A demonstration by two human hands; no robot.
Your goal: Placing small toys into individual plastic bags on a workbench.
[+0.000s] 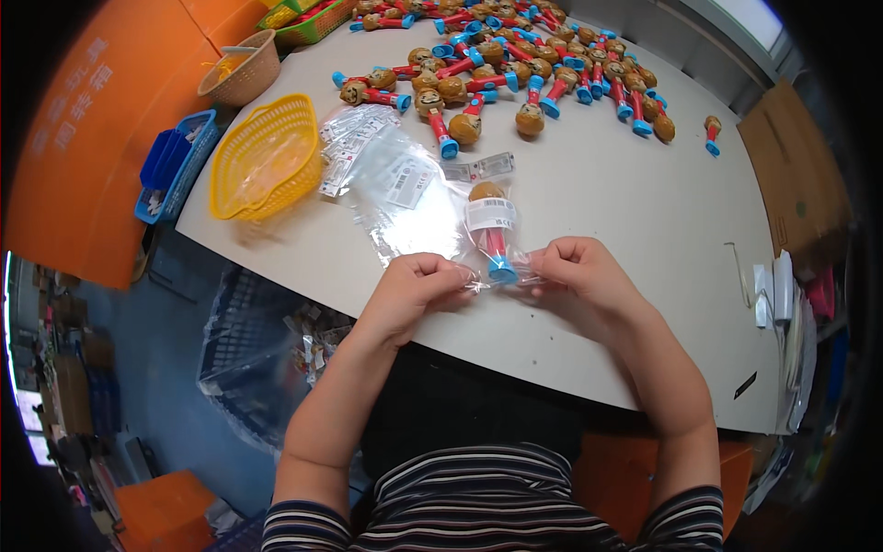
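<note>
Red toy (497,242) runs lengthwise front-to-back, brown head (487,190) far, blue base (502,270) near.

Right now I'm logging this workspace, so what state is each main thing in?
Clear bag: filled; seal unclear.
Left hand: pinching the bag's near left corner.
Right hand: pinching the bag's near right corner.
Bagged toy figure: lying with blue end between the hands.
Flat plastic bags: overlapping.
Loose toy figures: unbagged, scattered.
Yellow plastic basket: open-topped.
Tan basket: holding something yellow.
Blue floor crate: holding items.
</note>
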